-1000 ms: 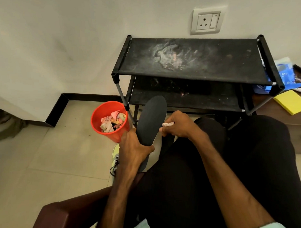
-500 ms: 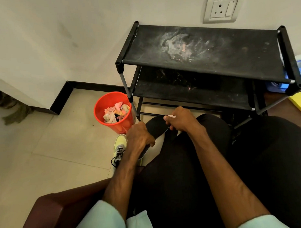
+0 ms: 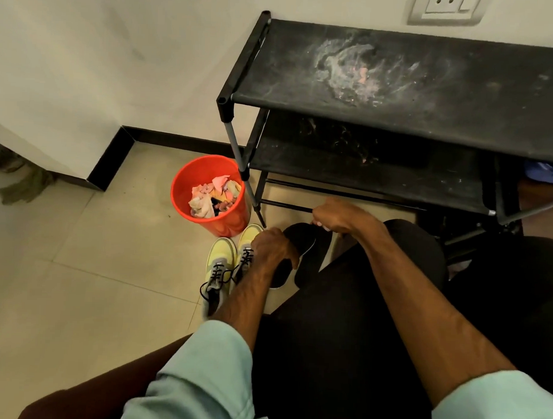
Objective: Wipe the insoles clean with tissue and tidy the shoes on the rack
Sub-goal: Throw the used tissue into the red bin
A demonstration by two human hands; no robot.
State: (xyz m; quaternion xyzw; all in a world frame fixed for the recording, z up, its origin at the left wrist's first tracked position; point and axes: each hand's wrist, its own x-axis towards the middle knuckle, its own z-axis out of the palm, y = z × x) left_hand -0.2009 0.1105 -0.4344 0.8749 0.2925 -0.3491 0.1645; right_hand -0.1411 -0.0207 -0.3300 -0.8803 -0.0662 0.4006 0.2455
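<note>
Left hand gripped black insole round middle, fingers curled tight, keeping it steady low over floor for wiping. Right hand sat at insole's far tip, fingers closed, pinching tissue (mostly hidden). Yellow shoes stood on floor beside red bin, not yet on rack. Rack shelves looked dusty.

Both forearms stretched forward and down, left hand gripping the black insole, right hand curled, pinching tissue.
</note>
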